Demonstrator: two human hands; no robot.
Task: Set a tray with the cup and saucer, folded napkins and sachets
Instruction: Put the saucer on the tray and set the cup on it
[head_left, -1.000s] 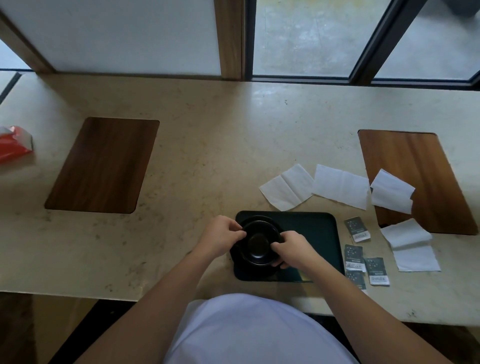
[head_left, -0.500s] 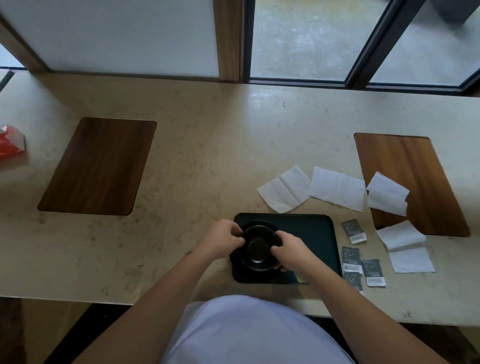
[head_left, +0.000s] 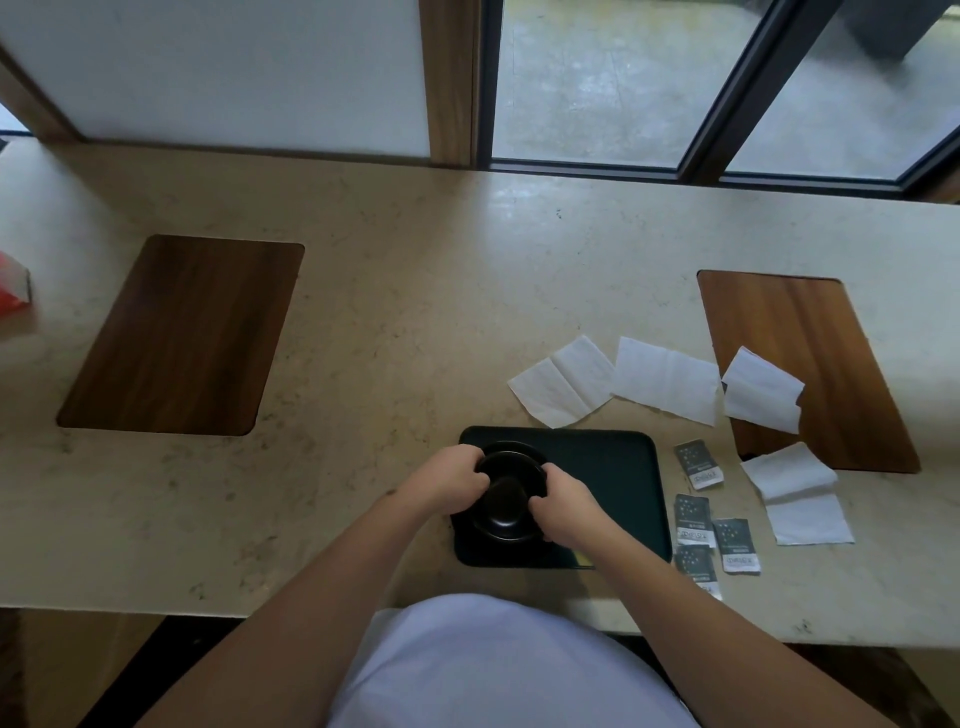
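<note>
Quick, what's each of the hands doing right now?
Left hand: closed on the left side of the black cup on the tray.
Right hand: closed on the cup's right side.

black cup (head_left: 506, 501) on saucer (head_left: 498, 527) | dark tray's (head_left: 613, 478) left end (lower centre) | white napkins (head_left: 667, 379), sachets (head_left: 693, 519) right, off tray

Tray (head_left: 613, 467) right half free; sachets (head_left: 693, 519), napkins (head_left: 667, 379) crowd right.

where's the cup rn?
Head view: the cup sits on its saucer at the tray's left end, held between the left hand and right hand.
</note>
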